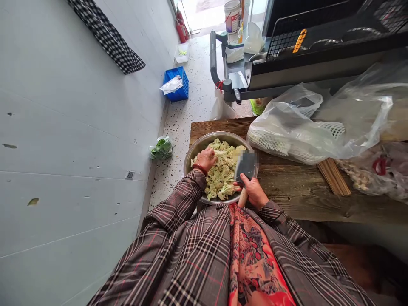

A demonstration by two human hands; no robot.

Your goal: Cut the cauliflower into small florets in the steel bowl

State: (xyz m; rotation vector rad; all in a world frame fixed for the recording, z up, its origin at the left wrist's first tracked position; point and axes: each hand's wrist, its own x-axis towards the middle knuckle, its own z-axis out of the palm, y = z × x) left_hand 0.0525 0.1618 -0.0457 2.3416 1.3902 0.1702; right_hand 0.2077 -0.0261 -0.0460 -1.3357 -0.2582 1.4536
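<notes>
A wide metal basin (pixel 188 148) full of cut cauliflower (pixel 219 176) sits at the left end of the wooden table. My left hand (pixel 206 159) is over the basin's left side, fingers closed round a cauliflower floret (pixel 219 153). In my right hand (pixel 254 190) is a cleaver (pixel 246 165), its broad dark blade tilted up over the basin's right rim. My thumb presses on the blade, and the pale handle (pixel 243 198) points down towards me. Part of the blade's outline is blurred.
Plastic bags (pixel 296 127) with white foam netting lie on the wooden table (pixel 280 187), beside a bundle of wooden sticks (pixel 334 177). A grey cart (pixel 227 85) stands beyond. Bagged greens (pixel 161 148) and a blue crate (pixel 176 85) are on the floor by the left wall.
</notes>
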